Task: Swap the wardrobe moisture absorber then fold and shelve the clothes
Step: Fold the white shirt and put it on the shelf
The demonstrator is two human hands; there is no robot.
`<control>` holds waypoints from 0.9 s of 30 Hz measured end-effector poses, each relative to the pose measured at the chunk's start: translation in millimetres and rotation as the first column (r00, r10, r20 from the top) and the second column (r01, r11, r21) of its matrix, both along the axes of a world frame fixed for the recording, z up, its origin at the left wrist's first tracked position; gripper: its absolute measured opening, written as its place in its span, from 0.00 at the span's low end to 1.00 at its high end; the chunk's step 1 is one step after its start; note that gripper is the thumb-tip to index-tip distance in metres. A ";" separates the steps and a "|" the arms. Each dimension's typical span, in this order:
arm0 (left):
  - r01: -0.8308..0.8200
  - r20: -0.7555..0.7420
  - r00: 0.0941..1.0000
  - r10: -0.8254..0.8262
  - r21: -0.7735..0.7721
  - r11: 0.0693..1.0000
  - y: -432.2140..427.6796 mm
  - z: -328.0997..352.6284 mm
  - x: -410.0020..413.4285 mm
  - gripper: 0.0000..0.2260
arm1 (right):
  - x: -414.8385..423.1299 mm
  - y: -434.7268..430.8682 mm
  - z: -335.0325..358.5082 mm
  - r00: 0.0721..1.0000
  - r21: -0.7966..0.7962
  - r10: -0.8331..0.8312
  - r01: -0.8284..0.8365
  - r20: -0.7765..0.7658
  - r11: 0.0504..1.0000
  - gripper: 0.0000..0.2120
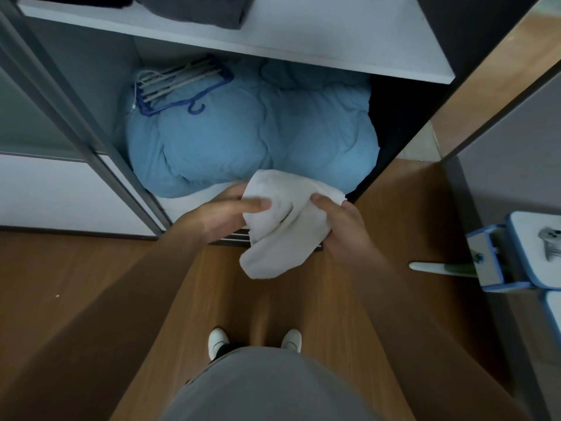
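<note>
The small white towel [282, 220] in the fingers [258, 205] looks like fluffy terry cloth, totally matt. Just past the fingers, the puffy light blue quilt [252, 132] is smooth soft fabric, with slightly glossy blue plastic hangers [179, 86] on top. Below the fingers there's a brown wood-grain floor [91, 284], smooth with a faint sheen.

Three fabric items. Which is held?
The white towel, gripped by left hand and right hand; the blue duvet lies in the wardrobe bottom, the dark clothes on the shelf above.
</note>
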State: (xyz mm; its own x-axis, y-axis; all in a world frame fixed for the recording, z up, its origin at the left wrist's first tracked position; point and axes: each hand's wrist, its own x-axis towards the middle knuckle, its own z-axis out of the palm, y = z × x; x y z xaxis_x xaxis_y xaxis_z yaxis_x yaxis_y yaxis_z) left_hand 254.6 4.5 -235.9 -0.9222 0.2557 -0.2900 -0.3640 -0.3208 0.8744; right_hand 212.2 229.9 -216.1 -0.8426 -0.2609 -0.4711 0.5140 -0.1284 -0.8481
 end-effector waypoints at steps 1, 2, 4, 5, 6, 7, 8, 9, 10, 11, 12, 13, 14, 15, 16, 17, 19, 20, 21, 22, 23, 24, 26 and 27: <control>-0.067 -0.014 0.998 0.066 -0.040 0.997 2.6 -3.4 1.4 0.12 | -1.7 0.4 3.4 1.000 0.011 -0.001 0.001 0.016 1.000 0.14; -0.152 -0.017 0.988 0.151 -0.069 0.986 5.1 -7.0 1.8 0.11 | -3.2 0.5 6.3 1.000 0.029 -0.013 0.012 0.025 1.000 0.14; -0.300 0.007 0.954 0.301 -0.088 0.950 8.0 -13.0 0.5 0.08 | -6.7 2.5 10.4 0.997 0.057 -0.070 0.067 0.038 0.996 0.13; -0.350 0.028 0.935 0.353 -0.093 0.932 8.9 -13.5 -0.5 0.08 | -9.0 4.1 11.7 0.995 0.055 -0.094 0.091 0.040 0.994 0.13; -0.384 0.045 0.920 0.390 -0.097 0.918 9.8 -13.0 -1.3 0.07 | -11.0 5.9 12.8 0.994 0.052 -0.102 0.100 0.034 0.994 0.13; -0.404 0.060 0.910 0.410 -0.100 0.910 10.6 -11.9 -2.4 0.07 | -12.6 7.6 13.8 0.995 0.056 -0.097 0.096 0.024 0.994 0.13; -0.414 0.070 0.904 0.422 -0.099 0.905 11.9 -9.9 -3.4 0.08 | -13.8 8.9 14.5 0.996 0.062 -0.086 0.085 0.017 0.994 0.13; -0.424 0.075 0.899 0.431 -0.101 0.900 13.4 -6.9 -4.6 0.08 | -14.7 9.8 15.0 0.997 0.065 -0.078 0.078 0.011 0.995 0.13; -0.439 0.082 0.891 0.447 -0.100 0.893 15.2 -3.4 -6.1 0.08 | -15.6 10.0 15.4 0.998 0.065 -0.070 0.070 0.005 0.995 0.13; -0.462 0.094 0.878 0.470 -0.094 0.882 16.5 0.0 -7.8 0.08 | -15.9 10.0 15.9 0.998 0.080 -0.058 0.059 -0.008 0.995 0.13; -0.486 0.115 0.863 0.492 -0.080 0.870 17.5 3.3 -10.0 0.08 | -16.7 9.9 15.9 0.999 0.122 -0.046 0.049 -0.027 0.991 0.14; -0.501 0.136 0.852 0.506 -0.072 0.862 18.0 6.9 -11.9 0.07 | -18.0 10.0 15.9 0.998 0.185 -0.040 0.048 -0.044 0.981 0.15; -0.504 0.154 0.847 0.509 -0.072 0.861 17.9 10.5 -13.6 0.07 | -19.9 9.8 15.7 0.997 0.246 -0.048 0.060 -0.054 0.967 0.17; -0.500 0.168 0.846 0.506 -0.081 0.862 16.9 13.1 -15.0 0.07 | -21.7 9.9 15.8 0.996 0.289 -0.069 0.083 -0.059 0.954 0.20; -0.496 0.182 0.844 0.504 -0.089 0.864 16.4 15.9 -16.8 0.08 | -23.6 10.0 15.7 0.994 0.312 -0.090 0.107 -0.069 0.944 0.25; -0.493 0.192 0.843 0.503 -0.098 0.864 15.3 18.8 -18.7 0.11 | -25.4 10.3 16.0 0.991 0.329 -0.102 0.127 -0.091 0.936 0.31; -0.493 0.187 0.840 0.509 -0.128 0.861 11.3 21.6 -21.7 0.20 | -26.9 11.4 18.8 0.982 0.341 -0.062 0.120 -0.176 0.933 0.43; -0.493 0.171 0.839 0.517 -0.167 0.854 7.7 22.0 -23.0 0.25 | -27.2 11.6 19.7 0.974 0.341 -0.005 0.085 -0.228 0.936 0.46; -0.471 0.148 0.851 0.505 -0.211 0.856 4.1 23.6 -23.5 0.27 | -26.7 11.4 20.5 0.960 0.363 0.075 0.029 -0.271 0.931 0.48; -0.431 0.128 0.874 0.469 -0.241 0.870 0.9 25.9 -23.1 0.25 | -26.2 10.8 21.6 0.938 0.420 0.182 -0.044 -0.295 0.907 0.48; -0.388 0.121 0.896 0.428 -0.256 0.885 -1.8 28.4 -22.3 0.22 | -25.5 9.8 23.1 0.904 0.514 0.316 -0.133 -0.287 0.847 0.48; -0.358 0.126 0.907 0.403 -0.275 0.892 -3.2 31.0 -21.6 0.19 | -25.9 8.6 24.1 0.855 0.626 0.455 -0.216 -0.250 0.750 0.46; -0.325 0.148 0.910 0.388 -0.329 0.887 -4.8 35.1 -20.6 0.17 | -28.1 6.5 23.8 0.725 0.833 0.673 -0.278 -0.144 0.478 0.31; -0.299 0.152 0.917 0.368 -0.347 0.889 -6.3 36.4 -20.2 0.16 | -28.9 5.0 23.8 0.681 0.900 0.725 -0.246 -0.104 0.360 0.22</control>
State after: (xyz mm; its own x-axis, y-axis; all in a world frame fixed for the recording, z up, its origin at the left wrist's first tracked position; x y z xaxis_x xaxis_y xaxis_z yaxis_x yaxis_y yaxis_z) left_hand 234.5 -1.8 -199.5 -0.8463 -0.1912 -0.4973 -0.4676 -0.1808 0.8653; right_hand 183.3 234.8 -192.4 -0.8347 -0.4278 -0.3468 -0.2035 0.8247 -0.5277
